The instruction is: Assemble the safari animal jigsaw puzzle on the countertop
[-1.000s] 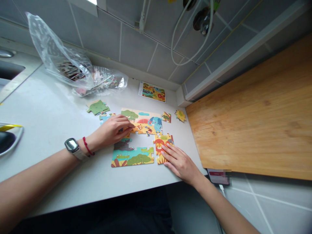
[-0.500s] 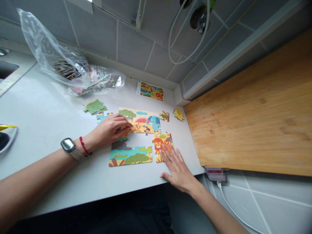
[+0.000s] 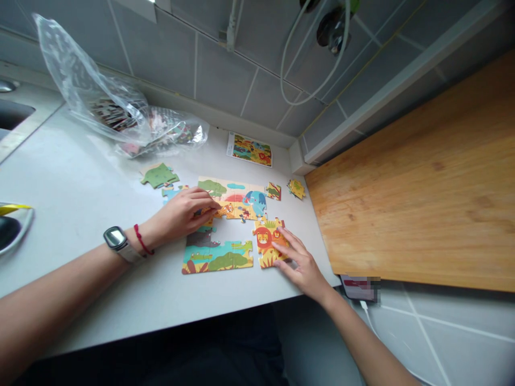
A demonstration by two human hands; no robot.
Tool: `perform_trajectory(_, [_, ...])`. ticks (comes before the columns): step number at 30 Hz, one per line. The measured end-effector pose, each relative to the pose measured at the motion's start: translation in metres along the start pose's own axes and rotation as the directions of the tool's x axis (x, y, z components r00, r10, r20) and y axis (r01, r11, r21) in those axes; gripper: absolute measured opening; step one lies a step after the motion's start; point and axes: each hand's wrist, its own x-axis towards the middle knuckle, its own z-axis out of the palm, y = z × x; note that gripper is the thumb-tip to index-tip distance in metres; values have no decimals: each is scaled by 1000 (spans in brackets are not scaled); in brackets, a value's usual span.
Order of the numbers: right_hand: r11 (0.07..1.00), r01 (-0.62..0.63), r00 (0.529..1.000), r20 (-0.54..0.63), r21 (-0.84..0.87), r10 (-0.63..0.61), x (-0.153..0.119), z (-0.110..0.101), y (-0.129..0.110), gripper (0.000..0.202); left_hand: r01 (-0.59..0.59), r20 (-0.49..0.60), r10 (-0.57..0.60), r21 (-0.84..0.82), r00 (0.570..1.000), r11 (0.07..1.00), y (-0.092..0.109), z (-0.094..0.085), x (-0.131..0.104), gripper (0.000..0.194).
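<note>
An animal jigsaw [image 3: 225,261] lies on the white counter, its joined pieces around a gap. My left hand [image 3: 193,209] rests over its left side, fingertips pinched near the leopard picture; whether a piece is between them is hidden. At the right, a lion section [image 3: 264,246] lies slightly apart from the lower strip. My right hand [image 3: 300,265] touches its right edge with fingers spread. A loose piece [image 3: 274,191] sits beside the blue elephant. Green pieces [image 3: 159,176] and partly covered blue pieces [image 3: 171,192] are left of the puzzle.
Behind are a clear plastic bag [image 3: 120,118] of pieces and a picture card [image 3: 250,149]. A small pile of yellow pieces [image 3: 296,188] is near a wooden board [image 3: 418,187]. A sink [image 3: 16,115] is at the far left; a white cable [image 3: 284,69] hangs above.
My right hand has shifted right and turned, from lying over the lion section to touching its right side. My left hand keeps its place on the puzzle. The view has shifted slightly.
</note>
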Motion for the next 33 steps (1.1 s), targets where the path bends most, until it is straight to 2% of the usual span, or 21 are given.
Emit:
perform_trajectory(7, [996,24,999,48,-88,-20,4,2,4,39,10,5,-10,-10,1000,1000,2,-1,1,28])
perform_trajectory(13, [992,59,998,1,-108,-60,-2,9,6,41,19,5,-19,-14,1000,1000,2,-1,2,27])
perform_trajectory(22, [985,65,994,-79,-162,-79,-11,28,-12,49,-5,-9,5,0,1000,1000,0,-1,0,25])
perform_trajectory(28, [979,22,990,-131,-205,-50,-14,40,-23,46,5,10,-5,-12,1000,1000,2,-1,2,25])
perform_trajectory(33, [974,26,992,-117,-226,-54,-11,37,-26,45,35,19,-34,-35,999,999,2,-1,2,26])
